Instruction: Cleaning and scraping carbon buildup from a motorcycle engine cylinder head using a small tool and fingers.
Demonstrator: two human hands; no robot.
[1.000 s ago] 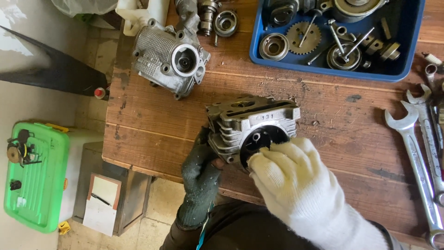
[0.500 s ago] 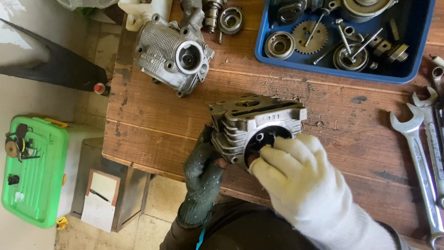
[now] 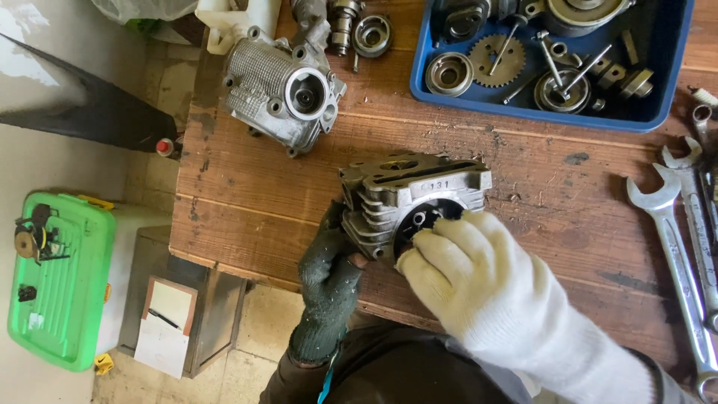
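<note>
Finned grey cast-metal cylinder head (image 3: pixel 407 198) is sitting near the front edge of the worn wooden bench (image 3: pixel 523 194). Left hand (image 3: pixel 329 273), dark green glove, is clamping its finned side. Right hand (image 3: pixel 467 273), white knit glove, is pressing fingertips into the round bore; its grip probably pinching something, cannot tell.

The person's hands wear mismatched gloves, the left hand (image 3: pixel 329 280) in a dark green, speckled knit glove with a ribbed cuff, the right hand (image 3: pixel 479 280) in a thick white cotton knit glove, above dark brown jacket sleeves with a teal cord.
</note>
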